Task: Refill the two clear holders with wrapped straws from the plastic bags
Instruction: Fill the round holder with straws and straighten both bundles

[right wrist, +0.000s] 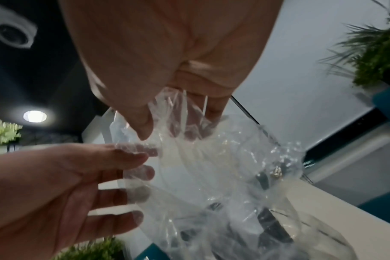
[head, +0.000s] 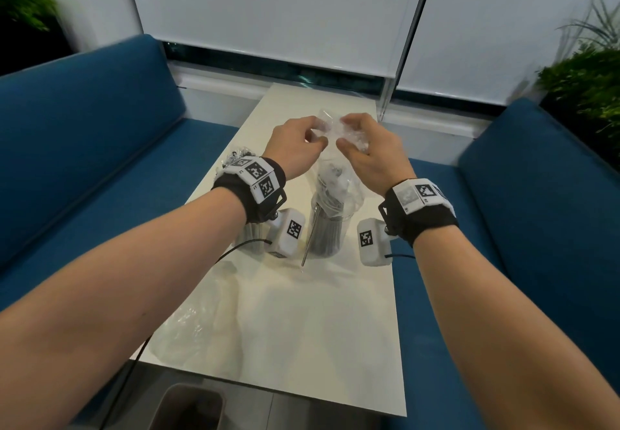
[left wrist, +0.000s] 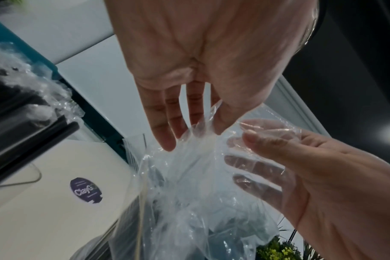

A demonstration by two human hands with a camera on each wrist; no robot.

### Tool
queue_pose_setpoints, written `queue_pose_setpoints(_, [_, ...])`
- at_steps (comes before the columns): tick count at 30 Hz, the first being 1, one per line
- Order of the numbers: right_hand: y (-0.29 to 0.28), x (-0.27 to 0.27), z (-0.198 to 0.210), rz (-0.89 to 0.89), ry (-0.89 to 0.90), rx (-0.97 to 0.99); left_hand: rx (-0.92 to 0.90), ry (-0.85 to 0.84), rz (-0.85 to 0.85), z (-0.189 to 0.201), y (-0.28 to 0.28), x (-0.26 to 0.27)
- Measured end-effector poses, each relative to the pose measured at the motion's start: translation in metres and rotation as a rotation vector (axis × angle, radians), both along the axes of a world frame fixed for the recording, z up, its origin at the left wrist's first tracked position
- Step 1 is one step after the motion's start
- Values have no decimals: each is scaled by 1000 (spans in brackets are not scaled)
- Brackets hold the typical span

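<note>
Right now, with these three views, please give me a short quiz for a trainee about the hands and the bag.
1. True or false: both hands grip the top of the clear plastic bag.
2. The bag hangs over: A) the holder of dark straws, B) the blue sofa, C) a drawer.
3. What lies on the table beside that holder?

Key: 1 true. 2 A. 3 one loose straw.

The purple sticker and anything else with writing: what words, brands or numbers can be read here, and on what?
"ClayG": on the round purple sticker stuck to the white table; its last letters hide behind the plastic bag, and its small print is too blurred to read.
Wristband markers: black-and-white square codes, plus tiny characters too small to read.
Nothing else legible.
</note>
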State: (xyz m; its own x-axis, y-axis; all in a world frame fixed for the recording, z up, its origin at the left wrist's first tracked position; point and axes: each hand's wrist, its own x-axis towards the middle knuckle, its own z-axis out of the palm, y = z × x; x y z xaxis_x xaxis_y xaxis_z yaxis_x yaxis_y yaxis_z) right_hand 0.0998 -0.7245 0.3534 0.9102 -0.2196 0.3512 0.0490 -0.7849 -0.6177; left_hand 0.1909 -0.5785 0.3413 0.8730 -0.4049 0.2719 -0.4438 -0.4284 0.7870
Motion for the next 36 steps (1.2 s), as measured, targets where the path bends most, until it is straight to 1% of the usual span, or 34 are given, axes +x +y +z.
queue_pose_setpoints(2, [1,-3,3,1,-60,40,-42,-5,3,6,4,-3])
queue_pose_setpoints(4, [-1,-8,4,2,-109,37,-93,-13,23,15,10,-2])
queue_pose_setpoints(6, [-6,-13,2,-28,-154,16,-143,-11,46,24,18,-1])
queue_pose_setpoints(8, [-13,-18,-1,-75,-178,57,-209,12,63,34,27,-1])
queue_pose_setpoints(11, [-20,-26,-10,-108,-142,194,-247,-25,70,47,38,-4])
queue_pose_setpoints(16, [-26,-42,-35,-60,33,236,-304,-153,74,62,54,-16])
queue_pose_setpoints(18, [-30,-46,-49,-76,31,242,-314,-205,87,66,60,-21])
queue_pose_setpoints(20, [-36,-52,-65,-125,7,243,-302,-266,107,68,68,-27])
queue_pose_setpoints(22, [-43,-59,-83,-185,21,250,-284,-292,98,66,76,-31])
queue_pose_setpoints(26, [-47,-71,-112,-226,102,284,-285,-268,54,57,85,-31])
queue_pose_setpoints(30, [-44,-69,-119,-235,124,267,-155,-118,21,47,83,-26])
queue_pose_setpoints(31, [-44,-67,-119,-235,123,261,-151,-84,22,46,83,-25])
queue_pose_setpoints(33, [-45,-63,-115,-232,93,255,-202,-64,62,49,86,-23])
queue_pose_setpoints(36, [-45,-62,-106,-242,40,263,-390,-66,94,57,102,-27])
